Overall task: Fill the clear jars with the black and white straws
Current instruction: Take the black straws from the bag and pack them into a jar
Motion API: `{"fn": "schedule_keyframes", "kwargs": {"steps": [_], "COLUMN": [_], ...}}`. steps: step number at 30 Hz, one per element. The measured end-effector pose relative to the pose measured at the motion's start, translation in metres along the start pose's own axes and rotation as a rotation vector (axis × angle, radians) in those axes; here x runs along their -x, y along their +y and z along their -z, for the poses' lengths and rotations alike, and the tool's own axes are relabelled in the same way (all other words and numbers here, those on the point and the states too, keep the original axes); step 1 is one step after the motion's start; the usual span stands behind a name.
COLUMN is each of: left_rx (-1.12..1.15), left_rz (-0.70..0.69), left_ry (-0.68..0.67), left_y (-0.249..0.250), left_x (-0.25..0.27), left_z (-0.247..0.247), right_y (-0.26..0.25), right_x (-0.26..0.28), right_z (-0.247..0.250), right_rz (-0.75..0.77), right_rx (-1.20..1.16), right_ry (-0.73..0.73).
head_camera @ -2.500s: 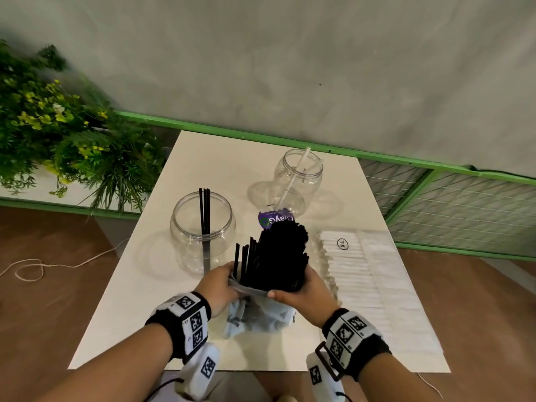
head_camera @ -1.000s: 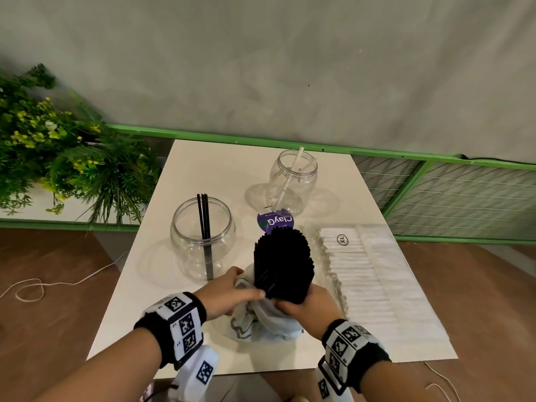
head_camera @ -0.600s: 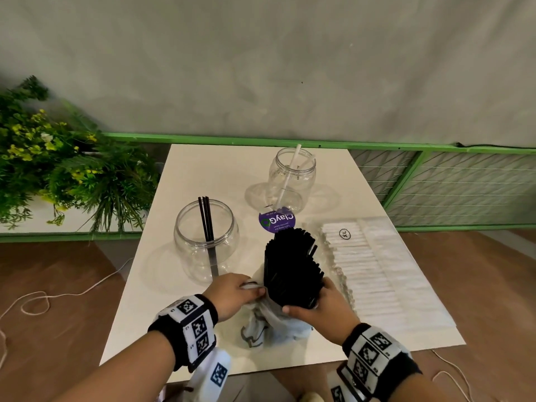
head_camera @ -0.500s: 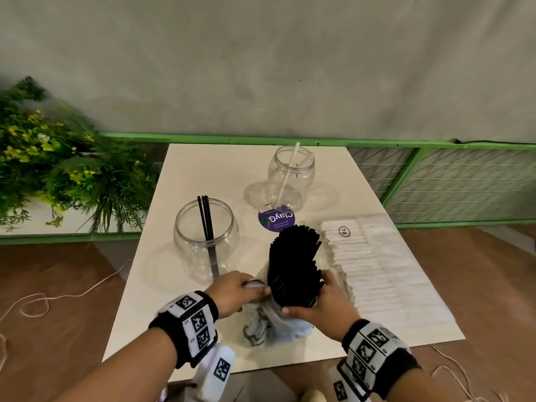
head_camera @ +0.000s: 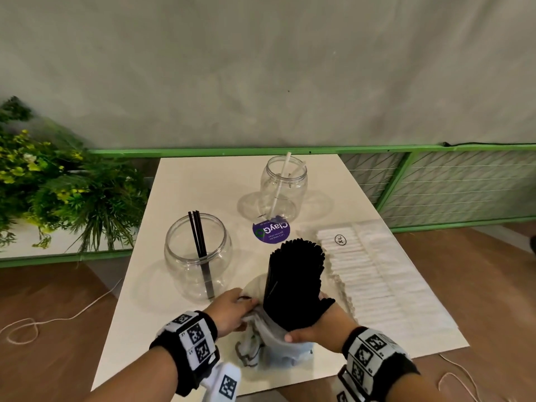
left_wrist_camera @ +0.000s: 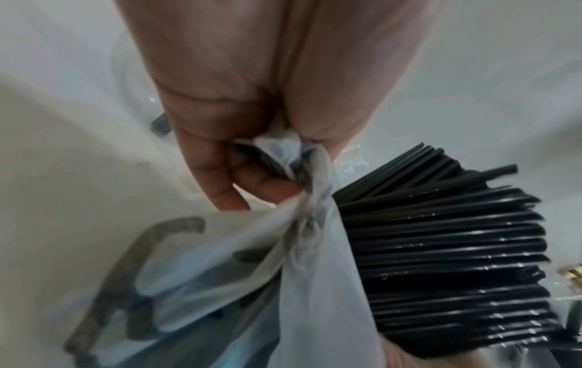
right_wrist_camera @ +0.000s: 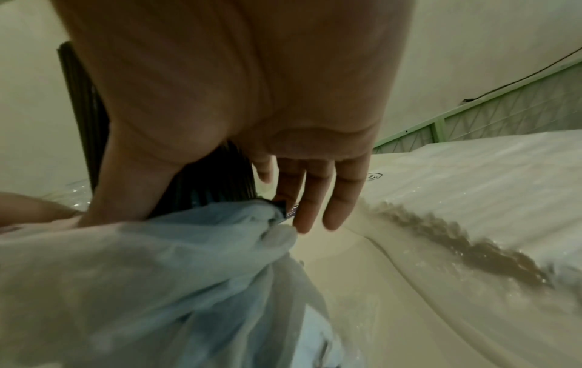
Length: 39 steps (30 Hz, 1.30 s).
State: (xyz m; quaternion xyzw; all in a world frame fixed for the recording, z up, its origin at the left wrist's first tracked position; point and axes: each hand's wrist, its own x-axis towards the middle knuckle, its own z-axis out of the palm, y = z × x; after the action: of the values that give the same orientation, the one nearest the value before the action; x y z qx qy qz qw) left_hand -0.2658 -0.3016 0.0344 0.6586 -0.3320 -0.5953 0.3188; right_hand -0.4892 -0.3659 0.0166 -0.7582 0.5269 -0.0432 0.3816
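Observation:
A thick bundle of black straws (head_camera: 293,277) stands upright near the table's front, its lower end in a crumpled plastic bag (head_camera: 272,340). My right hand (head_camera: 313,326) holds the bundle from the right, thumb in front and fingers behind (right_wrist_camera: 201,196). My left hand (head_camera: 235,307) pinches the bag's edge (left_wrist_camera: 283,154) on the bundle's left. A round clear jar (head_camera: 197,253) with three black straws stands to the left. Further back, a taller clear jar (head_camera: 283,187) holds a white straw. A clear pack of white straws (head_camera: 374,274) lies on the right.
A round purple label (head_camera: 271,232) lies flat between the two jars. A green leafy plant (head_camera: 58,198) stands left of the white table (head_camera: 203,187). A green mesh railing (head_camera: 435,181) runs behind and to the right. A cord (head_camera: 43,323) lies on the wooden floor.
A few straws stood apart at the bundle's left 2.5 s ago; they are back in the bundle. My left hand moved to the bag's edge. The bundle now stands straighter.

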Motion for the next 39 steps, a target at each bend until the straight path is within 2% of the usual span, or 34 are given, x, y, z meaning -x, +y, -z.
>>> {"fn": "schedule_keyframes", "kwargs": {"steps": [5,8,10,12,14,16,18,22,26,31,35,39], "left_rx": [-0.065,0.046,-0.001,-0.195,-0.341,-0.341,-0.366,-0.315,-0.197,-0.097,-0.034,0.024], "left_rz": [0.109,0.156,0.077,-0.081,-0.179,-0.199,-0.203,-0.175,-0.167,-0.167,-0.121,-0.144], "left_ry": [-0.047,-0.148,-0.252,-0.292,-0.136,0.032,0.130,0.159,0.263,0.389,0.366,0.415], "left_y": [0.017,0.028,0.033,0.034,0.035,0.036,0.030,0.010,-0.011,-0.028,-0.043,-0.054], "left_x": [0.002,0.011,0.012,0.013,0.014,0.022,0.031,0.061,0.089,0.117,0.127,0.128], "left_z": [-0.013,-0.018,-0.020,-0.024,-0.032,-0.034,-0.028,-0.012,0.013,0.057,0.097,0.126], "right_y": [-0.001,-0.002,0.002,0.004,0.003,-0.001,-0.010,-0.041,-0.080,-0.135,-0.175,-0.203], "right_x": [-0.009,-0.010,-0.011,-0.013,-0.016,-0.017,-0.019,-0.020,-0.024,-0.030,-0.029,-0.033], "right_z": [0.008,0.015,0.020,0.026,0.033,0.036,0.036,0.018,-0.013,-0.047,-0.074,-0.088], "right_rz": [0.032,0.056,0.084,0.119,0.156,0.193,0.232,0.317,0.366,0.464,0.624,0.722], "right_rx": [-0.003,-0.081,-0.158,-0.207,-0.266,-0.300,-0.321,-0.327,-0.308,-0.200,-0.072,-0.101], "right_ry": [-0.170,-0.176,-0.178,-0.189,-0.210,-0.220,-0.259,-0.397,-0.495,-0.527,-0.520,-0.441]}}
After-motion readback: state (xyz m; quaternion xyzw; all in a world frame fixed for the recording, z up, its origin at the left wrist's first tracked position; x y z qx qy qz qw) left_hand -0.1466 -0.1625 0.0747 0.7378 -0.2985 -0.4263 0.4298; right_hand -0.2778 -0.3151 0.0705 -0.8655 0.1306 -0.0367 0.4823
